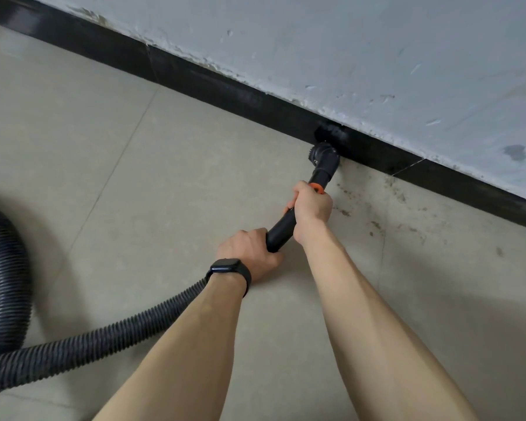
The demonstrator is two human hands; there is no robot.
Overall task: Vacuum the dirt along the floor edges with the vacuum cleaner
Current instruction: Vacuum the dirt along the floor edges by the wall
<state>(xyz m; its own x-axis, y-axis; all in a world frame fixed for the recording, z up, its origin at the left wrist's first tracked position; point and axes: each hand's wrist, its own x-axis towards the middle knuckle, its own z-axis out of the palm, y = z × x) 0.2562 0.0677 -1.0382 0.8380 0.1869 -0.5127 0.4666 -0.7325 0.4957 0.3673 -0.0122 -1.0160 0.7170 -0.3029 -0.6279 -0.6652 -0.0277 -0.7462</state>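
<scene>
A black vacuum wand with an orange ring runs up to a round brush head, whose bristles press against the black skirting board. My right hand grips the wand near the orange ring. Lower down, my left hand, with a black watch on the wrist, grips the wand's end where the ribbed hose joins. Dark specks of dirt lie on the beige tiles to the right of the brush, along the skirting.
The grey hose loops away across the floor to the left edge of view. A scuffed pale wall rises above the skirting. Beige floor tiles stretch to the left of the brush.
</scene>
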